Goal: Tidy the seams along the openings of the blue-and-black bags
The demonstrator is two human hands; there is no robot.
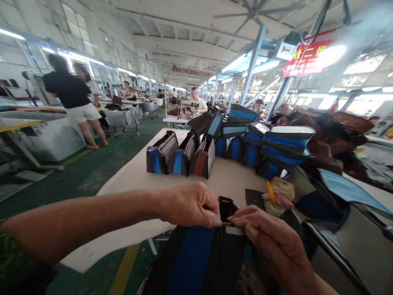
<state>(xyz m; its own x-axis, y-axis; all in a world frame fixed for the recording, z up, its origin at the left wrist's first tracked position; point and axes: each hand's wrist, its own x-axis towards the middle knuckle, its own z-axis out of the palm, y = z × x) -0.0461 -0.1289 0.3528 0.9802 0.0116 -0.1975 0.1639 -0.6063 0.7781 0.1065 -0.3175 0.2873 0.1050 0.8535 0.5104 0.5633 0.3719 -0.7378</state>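
A dark bag with a wide blue stripe [192, 262] hangs at the near edge of the table, low in the head view. My left hand [196, 205] pinches its top edge from the left, thumb and fingers pressed together. From the right, my right hand [267, 229] pinches the same edge, its fingertips close to those of the left. Between the hands the dark opening [227, 207] of the bag shows. What exactly lies between the fingertips is too small to make out.
Three upright bags [181, 157] stand on the pale table [135, 172]. Blue and grey bags [276, 143] are piled behind and to the right. A yellow-handled tool [270, 191] lies by a cloth. People stand farther off at left.
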